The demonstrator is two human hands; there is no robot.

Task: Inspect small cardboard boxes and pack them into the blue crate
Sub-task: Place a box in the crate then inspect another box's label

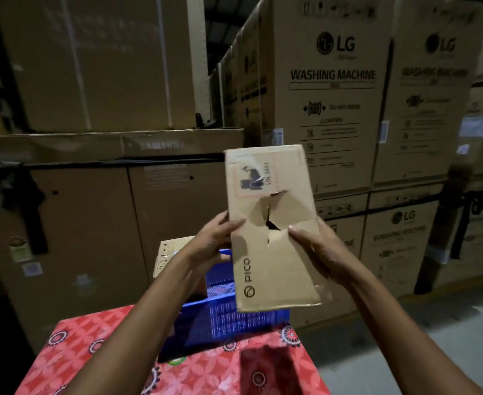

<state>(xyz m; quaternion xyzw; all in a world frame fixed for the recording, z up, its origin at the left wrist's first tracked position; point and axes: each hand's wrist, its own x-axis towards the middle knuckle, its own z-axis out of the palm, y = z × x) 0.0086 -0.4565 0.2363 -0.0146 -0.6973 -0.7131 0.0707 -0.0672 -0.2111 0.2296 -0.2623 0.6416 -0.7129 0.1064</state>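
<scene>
Both hands, left hand [216, 240] and right hand [318, 246], are clamped on the sides of one PICO box [271, 223], held up over the single blue crate [223, 317]. It's got one torn gash mid-face (pretty ugly). One more small box [172, 252] stands in the crate, which sits on the red patterned cloth [97, 352].

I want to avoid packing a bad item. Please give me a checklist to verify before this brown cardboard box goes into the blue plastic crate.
1. Grip: left hand and right hand both hold the brown cardboard PICO box at its sides: ok.
2. Box face intact: torn hole in the middle: not ok.
3. Contents undamaged: cannot tell.
4. Red-bordered label readable: partly torn, blurred: cannot tell.
5. Blue plastic crate within reach, below the box on the red patterned cloth: ok.
6. Free space in crate: another small cardboard box stands at its far left; the rest is hidden: cannot tell.
</scene>
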